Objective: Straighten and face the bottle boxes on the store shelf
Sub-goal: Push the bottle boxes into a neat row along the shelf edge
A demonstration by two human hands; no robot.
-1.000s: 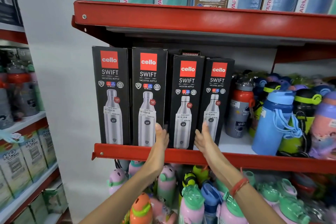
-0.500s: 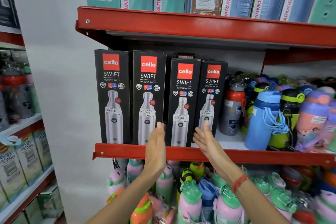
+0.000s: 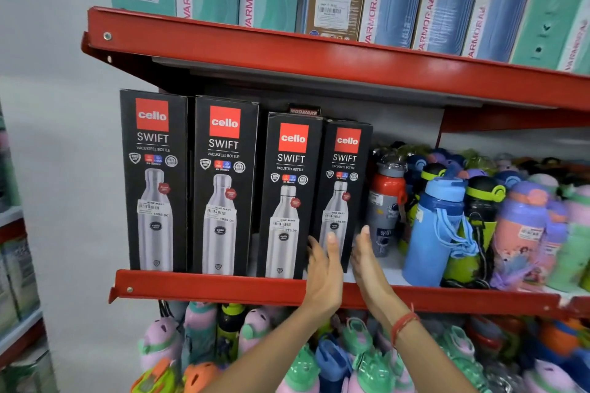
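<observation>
Boxes first: four black Cello Swift boxes stand upright in a row on the red shelf (image 3: 223,292), long axis vertical, labels facing out. The two on the left sit flush at the lip, the third box (image 3: 289,195) is a bit shorter, and the fourth box (image 3: 343,188) sits further back than the rest, so that's the one that looks out of line to me.

Both hands are up at the bottom of that fourth box. Left hand (image 3: 322,271) is on its left lower edge, right where it meets the third box, fingers (image 3: 332,242) straight and together, flat against the front, not wrapped round anything. Right hand (image 3: 367,262) is at the box's right lower corner, palm turned inward, fingers loose and open; can't tell if it's actually touching the cardboard or just beside it. So the box stands right between the two palms, and neither hand is closer than the other really.

My guess is the next move is a squeeze from both sides and a pull forward to the lip.

Right next to it is a crowd of loose bottles: a grey bottle (image 3: 384,201) with a red collar is just beside the box, then a blue bottle (image 3: 437,230). An elbow or a twist of the box could knock those. Above, another red shelf carries teal and blue boxes, and more kids' bottles hang below.
</observation>
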